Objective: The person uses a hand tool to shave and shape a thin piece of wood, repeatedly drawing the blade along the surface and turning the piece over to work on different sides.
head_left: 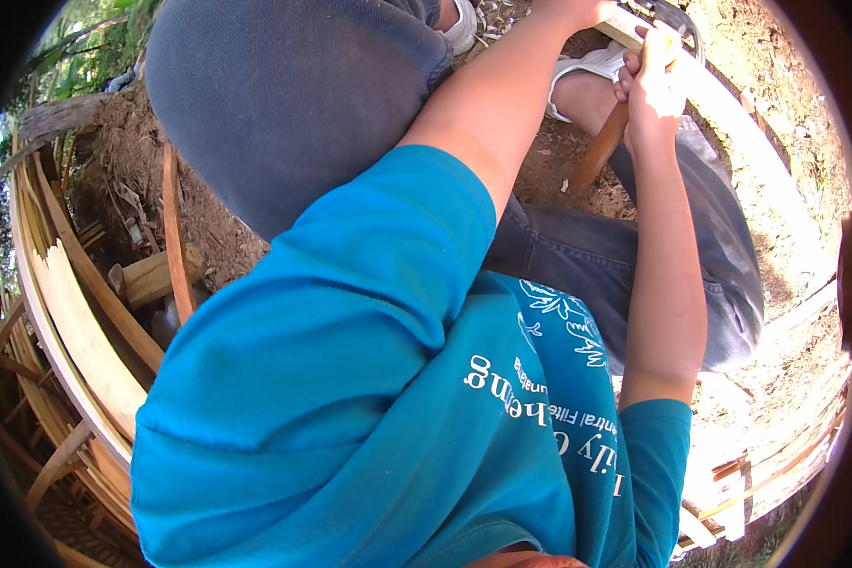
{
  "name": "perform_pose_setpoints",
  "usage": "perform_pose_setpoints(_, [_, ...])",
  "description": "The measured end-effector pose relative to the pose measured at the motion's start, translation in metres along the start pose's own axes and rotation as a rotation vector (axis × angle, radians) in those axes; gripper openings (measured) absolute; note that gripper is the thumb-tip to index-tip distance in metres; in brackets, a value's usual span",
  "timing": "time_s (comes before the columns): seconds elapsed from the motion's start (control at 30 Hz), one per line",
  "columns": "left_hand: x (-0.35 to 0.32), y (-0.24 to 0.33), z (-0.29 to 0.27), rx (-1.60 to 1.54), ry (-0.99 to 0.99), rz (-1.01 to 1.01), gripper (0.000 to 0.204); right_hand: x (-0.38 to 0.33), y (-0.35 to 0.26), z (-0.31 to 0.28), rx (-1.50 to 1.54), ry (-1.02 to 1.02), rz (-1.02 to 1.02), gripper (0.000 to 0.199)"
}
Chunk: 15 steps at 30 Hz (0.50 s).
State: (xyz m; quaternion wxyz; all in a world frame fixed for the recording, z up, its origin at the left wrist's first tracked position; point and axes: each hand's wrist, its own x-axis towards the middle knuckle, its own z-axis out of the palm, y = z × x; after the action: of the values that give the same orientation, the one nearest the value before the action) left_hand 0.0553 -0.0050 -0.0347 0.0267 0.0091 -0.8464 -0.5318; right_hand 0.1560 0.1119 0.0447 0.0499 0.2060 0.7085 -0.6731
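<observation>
The right hand is wrapped tight around a wooden handle at the far right, up by the top edge, with what looks like a curved metal blade on its end, so probably a hatchet or knife, hard to say. It sits right against a long pale wooden strip running off to the right. The tool looks stiff and head-heavy (grip low on the handle for swing, closer to the blade for control), and the wood is dry enough not to slip. The left hand is cut off at the top edge, so I can't tell whether it's gripping anything. The blue shirt blocks most of the near view; more wooden slats are stacked at the left.
</observation>
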Motion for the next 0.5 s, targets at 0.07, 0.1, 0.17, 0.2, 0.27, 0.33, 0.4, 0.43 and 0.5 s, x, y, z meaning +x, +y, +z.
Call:
perform_pose_setpoints(0.07, [0.000,0.007,-0.005,0.024,-0.016,-0.013,0.016,0.006,-0.001,-0.005,-0.128,-0.094,0.023,0.035])
perform_pose_setpoints(0.1, [0.000,0.004,-0.004,0.020,-0.013,-0.002,0.017,0.005,0.001,-0.003,-0.048,-0.064,0.021,0.034])
perform_pose_setpoints(0.17, [0.002,-0.003,-0.003,0.018,0.002,0.016,0.018,0.000,0.003,0.004,0.111,-0.013,0.016,0.033])
perform_pose_setpoints(0.2, [0.002,-0.005,-0.002,0.020,0.004,0.014,0.018,0.002,0.003,0.003,0.063,-0.034,0.018,0.033])
perform_pose_setpoints(0.27, [0.001,0.000,-0.003,0.019,-0.005,0.013,0.018,0.007,0.003,-0.002,-0.033,-0.064,0.025,0.033])
perform_pose_setpoints(0.33, [0.001,-0.002,-0.003,0.016,-0.016,0.015,0.017,0.004,0.004,-0.001,0.011,-0.066,0.003,0.034])
perform_pose_setpoints(0.4, [0.002,-0.003,-0.003,0.021,-0.024,0.005,0.017,0.006,0.006,-0.002,-0.057,-0.070,-0.045,0.034])
perform_pose_setpoints(0.43, [0.002,-0.001,-0.004,0.031,-0.030,-0.006,0.017,0.010,0.007,-0.003,-0.143,-0.071,-0.081,0.034])
perform_pose_setpoints(0.5, [0.002,-0.001,-0.003,0.043,-0.033,-0.010,0.017,0.012,0.011,-0.006,-0.137,-0.078,-0.065,0.034])
